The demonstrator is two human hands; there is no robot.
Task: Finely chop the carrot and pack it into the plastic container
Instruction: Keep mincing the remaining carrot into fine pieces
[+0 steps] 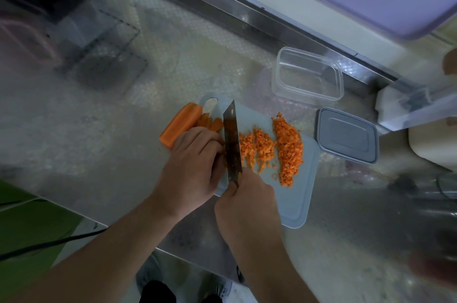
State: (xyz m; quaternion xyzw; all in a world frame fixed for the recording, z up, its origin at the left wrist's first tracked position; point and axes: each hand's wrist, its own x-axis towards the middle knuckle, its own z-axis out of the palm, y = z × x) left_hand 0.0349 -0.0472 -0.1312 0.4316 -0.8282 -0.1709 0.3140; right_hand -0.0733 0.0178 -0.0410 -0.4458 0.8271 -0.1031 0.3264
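The right hand [247, 200], nearest the camera, has its fingers wrapped round the handle of a cleaver [232, 144], whose blade stands edge-down on the pale blue cutting board [296, 203]. The left hand [195, 161] lies just beside the blade's flat, fingers curled down over carrot strips [210, 124], holding them against the board.

An uncut carrot piece [179, 124] lies at the board's far-left edge, its long axis running from near-left to far-right, roughly across the blade. Diced carrot [286, 149] sits in loose rows to the right of the blade.

Judgement: the carrot is stiff and firm and is likely to roll on its curved side; it is best held from above, fingertips tucked back from the edge. The dice are light and scatter easily, so they are better scooped than pinched.

The clear plastic container [308, 75] stands empty on the worktop [99, 142] beyond the board, its grey lid [347, 138] near it, apart.
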